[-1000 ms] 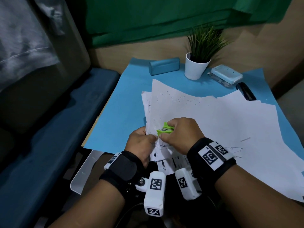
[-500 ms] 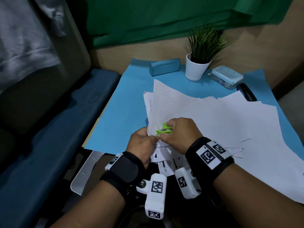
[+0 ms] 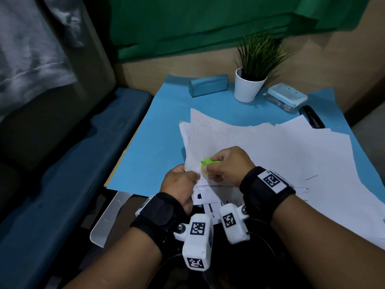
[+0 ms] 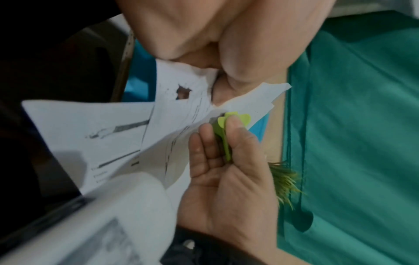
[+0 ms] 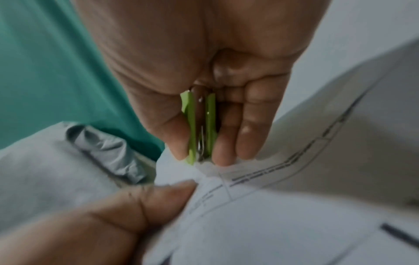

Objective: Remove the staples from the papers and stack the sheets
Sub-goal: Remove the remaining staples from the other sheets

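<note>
Right hand (image 3: 226, 164) pinches green staple remover (image 3: 206, 163), thumb and fingers squeezing it nearly closed, metal claws at corner of stapled papers (image 3: 205, 189). Left hand (image 3: 180, 182) pinches same corner from 9 o'clock side, thumb on top sheet. Staple itself not visible; cannot tell if out. Papers held raised at 6 o'clock edge of blue desk mat (image 3: 158, 130). Loose sheets (image 3: 281, 155) spread from centre to 4 o'clock, fanned, not squared. Judgement: part done; this set being unstapled, stacking remains.
</note>
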`<state>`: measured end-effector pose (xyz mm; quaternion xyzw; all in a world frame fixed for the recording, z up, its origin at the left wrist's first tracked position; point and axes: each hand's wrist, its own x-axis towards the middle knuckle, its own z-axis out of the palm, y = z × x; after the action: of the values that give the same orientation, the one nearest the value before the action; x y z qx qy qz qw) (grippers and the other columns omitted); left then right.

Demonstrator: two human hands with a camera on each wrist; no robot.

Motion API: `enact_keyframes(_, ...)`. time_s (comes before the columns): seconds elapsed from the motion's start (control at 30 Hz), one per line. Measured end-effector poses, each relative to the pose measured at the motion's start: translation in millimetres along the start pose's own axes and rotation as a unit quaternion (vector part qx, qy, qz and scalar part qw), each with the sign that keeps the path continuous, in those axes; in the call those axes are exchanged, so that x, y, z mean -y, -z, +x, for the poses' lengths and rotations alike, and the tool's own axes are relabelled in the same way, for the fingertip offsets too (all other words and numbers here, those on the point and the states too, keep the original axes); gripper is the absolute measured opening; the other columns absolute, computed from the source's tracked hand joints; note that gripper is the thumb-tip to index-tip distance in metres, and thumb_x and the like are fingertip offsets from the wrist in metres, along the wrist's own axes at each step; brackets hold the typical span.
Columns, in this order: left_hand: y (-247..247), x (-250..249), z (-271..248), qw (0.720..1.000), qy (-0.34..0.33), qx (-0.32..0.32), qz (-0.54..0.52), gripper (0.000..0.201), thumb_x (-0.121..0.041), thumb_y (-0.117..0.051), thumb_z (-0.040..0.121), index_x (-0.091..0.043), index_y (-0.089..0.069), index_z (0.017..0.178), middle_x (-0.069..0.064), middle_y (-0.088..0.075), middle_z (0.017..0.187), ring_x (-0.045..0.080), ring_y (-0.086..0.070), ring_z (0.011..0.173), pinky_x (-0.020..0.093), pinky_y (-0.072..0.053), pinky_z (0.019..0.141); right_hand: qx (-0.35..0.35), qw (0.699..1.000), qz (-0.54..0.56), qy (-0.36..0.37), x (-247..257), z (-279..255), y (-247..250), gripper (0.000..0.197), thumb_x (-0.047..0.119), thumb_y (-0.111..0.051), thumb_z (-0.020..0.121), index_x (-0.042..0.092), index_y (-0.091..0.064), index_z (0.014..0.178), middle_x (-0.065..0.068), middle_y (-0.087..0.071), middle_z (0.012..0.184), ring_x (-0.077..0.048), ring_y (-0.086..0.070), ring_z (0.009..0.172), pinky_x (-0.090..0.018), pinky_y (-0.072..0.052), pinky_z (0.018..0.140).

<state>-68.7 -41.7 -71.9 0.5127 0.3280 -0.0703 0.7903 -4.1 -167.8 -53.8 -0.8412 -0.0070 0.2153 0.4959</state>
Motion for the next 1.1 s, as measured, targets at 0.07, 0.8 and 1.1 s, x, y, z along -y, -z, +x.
enact_keyframes(0.07,2,0,2,1.000,0.022,-0.009,-0.009,0.022,0.017,-0.049,0.084,-0.001,-0.061,0.085,0.023,-0.067,0.074,0.032,-0.064,0.063,0.047,-0.057,0.069,0.016,0.996,0.082,-0.031,-2,1,1,0.012,0.000,-0.078,0.072,-0.007,-0.067,0.072,-0.017,-0.062,0.057,-0.024,-0.053,0.052,-0.031,-0.050,0.057)
enact_keyframes(0.8,5,-8,3,0.999,0.050,-0.003,-0.021,0.010,-0.013,-0.060,0.094,-0.006,-0.062,0.099,0.014,-0.061,0.080,0.031,-0.055,0.072,0.043,-0.047,0.072,-0.095,0.994,0.024,-0.050,-24,21,29,0.032,0.025,-0.082,0.069,-0.002,-0.068,0.079,-0.015,-0.069,0.067,-0.022,-0.063,0.058,-0.040,-0.058,0.072)
enact_keyframes(1.1,2,-5,5,0.999,-0.024,-0.024,0.014,0.013,0.010,-0.059,0.088,0.001,-0.066,0.083,0.029,-0.071,0.087,0.035,-0.066,0.074,0.054,-0.057,0.076,-0.051,0.953,-0.268,0.134,10,-3,11,0.030,0.042,-0.075,0.073,0.017,-0.070,0.089,0.004,-0.068,0.085,-0.015,-0.059,0.083,-0.024,-0.044,0.070)
